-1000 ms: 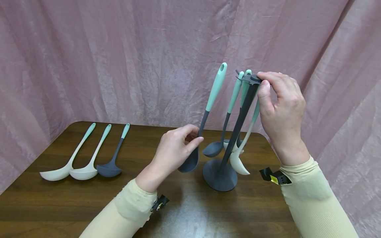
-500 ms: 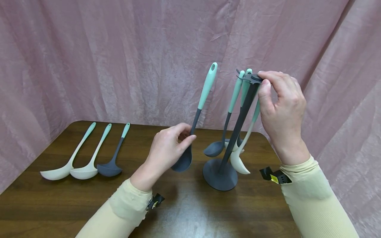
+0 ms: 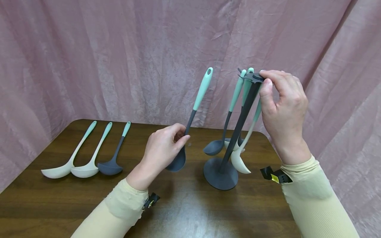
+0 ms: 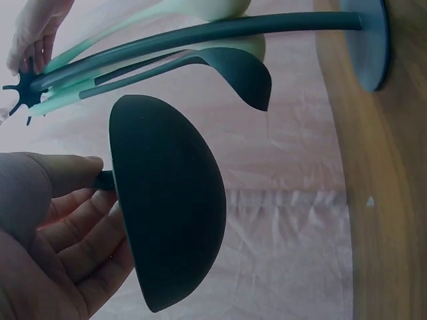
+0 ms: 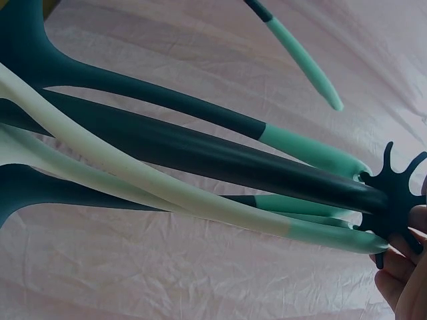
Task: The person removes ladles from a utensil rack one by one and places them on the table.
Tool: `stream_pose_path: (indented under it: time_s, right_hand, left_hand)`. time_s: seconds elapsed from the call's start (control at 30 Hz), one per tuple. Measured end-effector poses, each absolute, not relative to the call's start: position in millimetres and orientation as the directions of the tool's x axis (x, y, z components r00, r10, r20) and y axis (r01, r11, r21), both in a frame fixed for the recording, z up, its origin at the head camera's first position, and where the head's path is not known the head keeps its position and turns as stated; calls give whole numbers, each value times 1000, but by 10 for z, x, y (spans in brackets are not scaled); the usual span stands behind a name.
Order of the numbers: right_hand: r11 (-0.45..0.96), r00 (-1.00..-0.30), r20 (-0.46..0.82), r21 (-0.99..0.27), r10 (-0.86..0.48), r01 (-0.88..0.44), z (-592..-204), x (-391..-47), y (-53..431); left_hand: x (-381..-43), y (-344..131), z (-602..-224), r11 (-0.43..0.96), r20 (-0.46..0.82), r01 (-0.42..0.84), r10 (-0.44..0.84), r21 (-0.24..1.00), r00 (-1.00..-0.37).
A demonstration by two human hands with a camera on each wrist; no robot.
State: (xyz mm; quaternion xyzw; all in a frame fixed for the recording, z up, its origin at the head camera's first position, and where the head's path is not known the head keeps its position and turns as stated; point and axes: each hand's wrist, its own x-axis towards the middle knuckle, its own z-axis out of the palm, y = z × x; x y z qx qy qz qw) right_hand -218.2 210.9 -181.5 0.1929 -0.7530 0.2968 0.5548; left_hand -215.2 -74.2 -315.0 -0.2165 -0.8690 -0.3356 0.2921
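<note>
1. Counting clock directions from the centre of the head view, a person's left hand (image 3: 162, 145) is holding a mint-handled grey ladle (image 3: 190, 119) at 7 to 8 o'clock; the thumb and fingers are pinching its neck just above the bowl.
2. That ladle is hanging in the air, bowl down and apart from everything but the hand, its handle tip pointing towards 1 o'clock.
3. At 3 o'clock, the right hand (image 3: 285, 109) is gripping the star-shaped head of a dark utensil stand (image 3: 239, 124), fingers bending about its rim.
4. The stand is resting its round base on a brown wooden surface (image 3: 190, 211) at 5 o'clock, its pole slanting towards 1 o'clock in this view.
5. From its hooks a grey hanging ladle (image 3: 213, 147) is dangling on the side nearer the left hand, and a cream hanging ladle (image 3: 240, 162) on the other.
6. Behind the pole, a cream utensil (image 5: 87, 173) and a dark utensil (image 5: 60, 190) are also hanging, partly hidden.
7. At 8 to 9 o'clock, two cream ladles (image 3: 84, 171) and a grey resting ladle (image 3: 110, 167) are lying side by side, handles pointing towards 1 o'clock.
8. A pink curtain (image 3: 166, 59) is filling the background.
</note>
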Motion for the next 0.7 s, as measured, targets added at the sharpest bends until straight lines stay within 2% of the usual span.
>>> stream_pose_path:
  time_s: [0.7]
  right_hand:
    - [761, -322, 946, -237, 39, -604, -1828, -2174, 2146]
  left_hand:
    - [-2253, -1037, -3327, 813, 561, 423, 148, 400, -815]
